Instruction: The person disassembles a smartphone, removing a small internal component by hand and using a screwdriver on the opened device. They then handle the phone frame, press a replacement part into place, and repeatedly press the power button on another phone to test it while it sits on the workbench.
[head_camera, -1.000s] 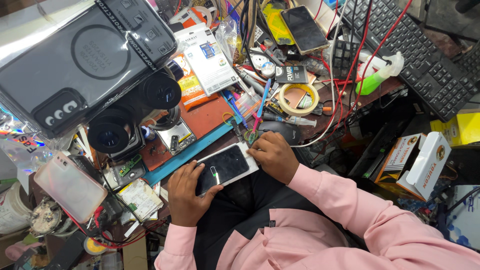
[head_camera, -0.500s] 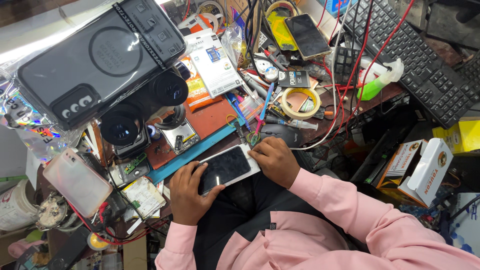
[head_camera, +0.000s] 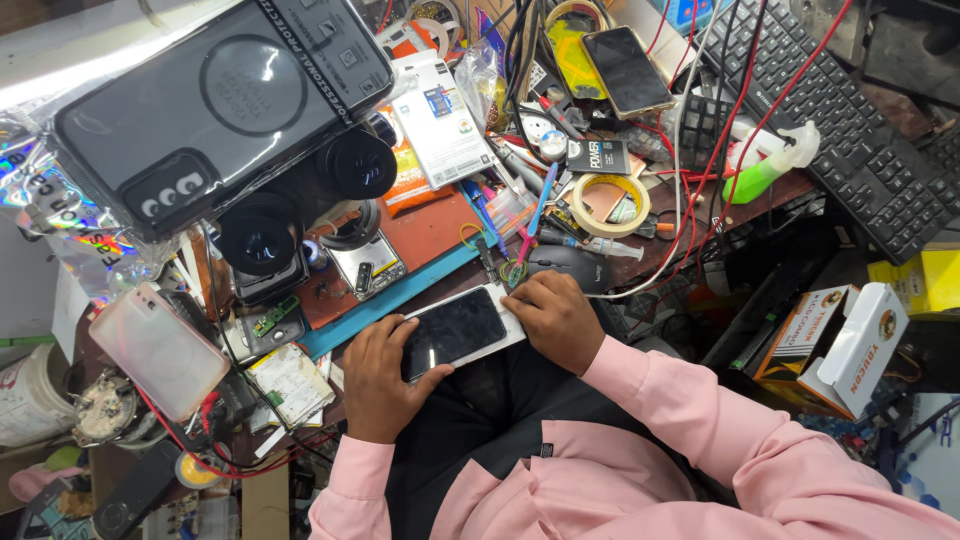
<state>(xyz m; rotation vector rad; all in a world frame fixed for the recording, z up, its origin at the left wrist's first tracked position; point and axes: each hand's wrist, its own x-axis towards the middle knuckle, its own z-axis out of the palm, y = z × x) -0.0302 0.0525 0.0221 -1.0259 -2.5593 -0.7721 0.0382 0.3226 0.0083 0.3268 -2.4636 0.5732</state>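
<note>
You hold one white-framed phone (head_camera: 455, 331) at the bench edge over your lap: your left hand (head_camera: 377, 378) grips its near end, and your right hand (head_camera: 556, 318) is curled on its far end. Two other phones lie about, one dark (head_camera: 627, 71), one pale (head_camera: 157, 349). One microscope (head_camera: 290, 205) and a tape roll (head_camera: 610, 204) crowd the bench just beyond.

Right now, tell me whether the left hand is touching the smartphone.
Touching. The head view shows the left hand gripping the smartphone at its near end, thumb lying on the dark screen.
</note>
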